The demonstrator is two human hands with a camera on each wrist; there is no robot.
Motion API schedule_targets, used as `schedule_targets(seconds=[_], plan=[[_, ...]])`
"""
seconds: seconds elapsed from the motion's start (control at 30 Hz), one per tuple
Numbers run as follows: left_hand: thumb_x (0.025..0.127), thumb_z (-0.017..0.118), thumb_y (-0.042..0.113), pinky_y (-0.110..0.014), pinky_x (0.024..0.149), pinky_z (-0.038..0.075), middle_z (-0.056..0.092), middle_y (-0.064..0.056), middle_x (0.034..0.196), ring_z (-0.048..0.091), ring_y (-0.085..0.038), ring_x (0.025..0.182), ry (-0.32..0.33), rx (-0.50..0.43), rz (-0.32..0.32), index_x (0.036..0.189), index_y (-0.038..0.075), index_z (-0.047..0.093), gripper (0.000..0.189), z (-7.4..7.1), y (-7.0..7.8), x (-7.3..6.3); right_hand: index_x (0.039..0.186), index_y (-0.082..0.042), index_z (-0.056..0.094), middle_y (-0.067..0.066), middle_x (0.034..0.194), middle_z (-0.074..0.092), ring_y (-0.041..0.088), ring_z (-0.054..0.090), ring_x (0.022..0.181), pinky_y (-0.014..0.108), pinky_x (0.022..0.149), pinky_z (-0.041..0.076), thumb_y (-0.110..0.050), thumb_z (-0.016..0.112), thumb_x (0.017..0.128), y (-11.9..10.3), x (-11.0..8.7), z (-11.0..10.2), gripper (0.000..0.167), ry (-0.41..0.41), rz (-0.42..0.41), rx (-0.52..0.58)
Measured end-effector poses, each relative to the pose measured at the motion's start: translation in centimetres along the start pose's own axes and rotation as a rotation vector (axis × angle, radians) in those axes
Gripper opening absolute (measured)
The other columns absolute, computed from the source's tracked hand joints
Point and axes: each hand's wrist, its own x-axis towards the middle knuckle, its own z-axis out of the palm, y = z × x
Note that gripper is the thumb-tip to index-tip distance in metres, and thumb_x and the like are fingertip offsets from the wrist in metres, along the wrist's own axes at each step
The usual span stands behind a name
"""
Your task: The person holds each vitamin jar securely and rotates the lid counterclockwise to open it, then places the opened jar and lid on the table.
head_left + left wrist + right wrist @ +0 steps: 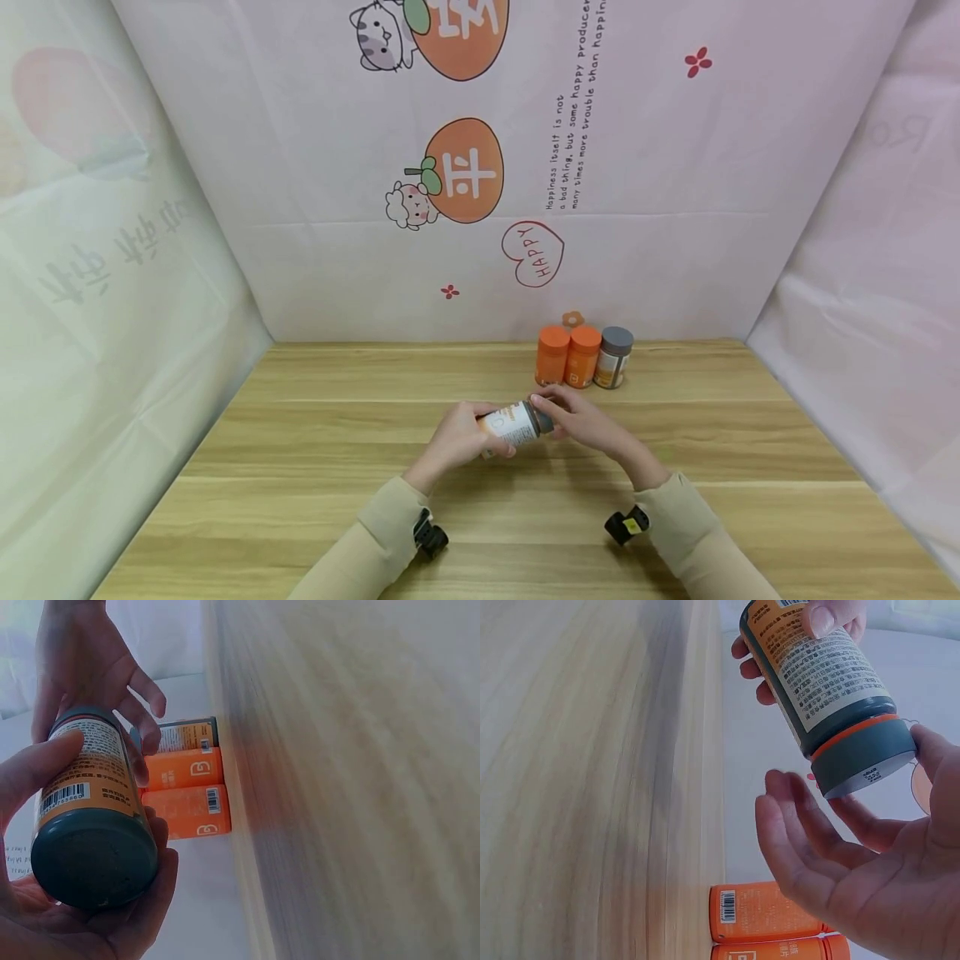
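Note:
A pill bottle [510, 424] with a white and orange label tilts above the table, its grey cap [864, 756] toward the right. My left hand [459, 436] grips its body, with the thumb across the label and the other fingers around the far side. The dark base of the bottle faces the left wrist camera. At the cap end is my right hand [581, 421], pinching the cap's edge between thumb and index finger. Its other fingers are spread loosely beside it. An orange ring shows between cap and body in the right wrist view.
Behind the hands, two orange bottles [552, 357] and a grey-capped bottle [613, 358] stand side by side near the back wall. The wooden table [337, 417] is bordered by white printed sheets [360, 275] at the back and both sides.

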Motion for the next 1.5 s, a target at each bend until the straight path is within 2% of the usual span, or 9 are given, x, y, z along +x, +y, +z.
schedule_targets(seconds=[0.4,0.6,0.8,1.07,1.17,1.4,1.5], plan=[[0.055,0.086,0.022,-0.03,0.06,0.049,0.068,-0.001,0.088,0.058,-0.015,0.075,0.011,0.005,-0.009,0.109,0.015,0.072,0.057,0.14,-0.03,-0.05,0.132,-0.003,0.048,0.021,0.122,0.053,0.022,0.061,0.096,0.049,0.082,0.053,-0.038,0.046,0.099,-0.07,-0.36,-0.07,0.049,-0.057,-0.015,0.066],[0.054,0.086,0.022,-0.03,0.06,0.049,0.069,-0.001,0.087,0.058,-0.015,0.075,0.014,0.002,-0.006,0.109,0.015,0.072,0.057,0.21,-0.08,-0.06,0.128,-0.004,0.052,0.019,0.117,0.055,0.022,0.06,0.095,0.049,0.082,0.053,-0.041,0.05,0.097,0.1,-0.24,-0.1,0.048,-0.047,-0.013,0.068],[0.054,0.086,0.021,-0.03,0.061,0.049,0.069,-0.001,0.088,0.058,-0.015,0.076,0.014,0.0,-0.008,0.11,0.016,0.072,0.058,0.21,-0.07,-0.07,0.126,-0.005,0.053,0.019,0.118,0.056,0.024,0.059,0.099,0.049,0.082,0.054,-0.039,0.054,0.095,0.07,-0.36,-0.14,0.046,-0.034,-0.037,0.062],[0.054,0.086,0.02,-0.031,0.057,0.05,0.067,-0.002,0.086,0.058,-0.017,0.075,-0.004,-0.033,-0.029,0.112,0.015,0.071,0.06,0.13,-0.05,-0.09,0.129,-0.008,0.051,0.019,0.122,0.054,0.027,0.058,0.107,0.047,0.084,0.053,-0.038,0.058,0.093,0.21,-0.38,-0.33,0.048,-0.038,-0.059,0.022],[0.054,0.086,0.02,-0.031,0.057,0.05,0.067,-0.002,0.086,0.058,-0.017,0.074,-0.004,-0.04,-0.033,0.112,0.015,0.071,0.06,0.1,-0.08,-0.07,0.129,-0.009,0.051,0.019,0.123,0.054,0.028,0.058,0.107,0.048,0.085,0.052,-0.036,0.058,0.093,0.23,-0.29,-0.44,0.046,-0.051,-0.083,0.019],[0.054,0.086,0.02,-0.031,0.059,0.05,0.068,-0.003,0.087,0.058,-0.017,0.076,-0.009,-0.056,-0.038,0.112,0.016,0.071,0.06,-0.03,-0.07,-0.1,0.131,-0.01,0.052,0.016,0.126,0.053,0.031,0.055,0.112,0.039,0.087,0.052,-0.029,0.059,0.094,-0.1,-0.47,-0.66,0.043,-0.068,-0.161,-0.017],[0.054,0.086,0.02,-0.031,0.06,0.05,0.068,-0.002,0.087,0.058,-0.017,0.076,-0.012,-0.065,-0.037,0.111,0.016,0.071,0.059,-0.06,-0.12,-0.08,0.131,-0.009,0.051,0.015,0.126,0.054,0.033,0.053,0.114,0.038,0.088,0.051,-0.026,0.061,0.093,-0.09,-0.44,-0.75,0.042,-0.078,-0.197,-0.02]])
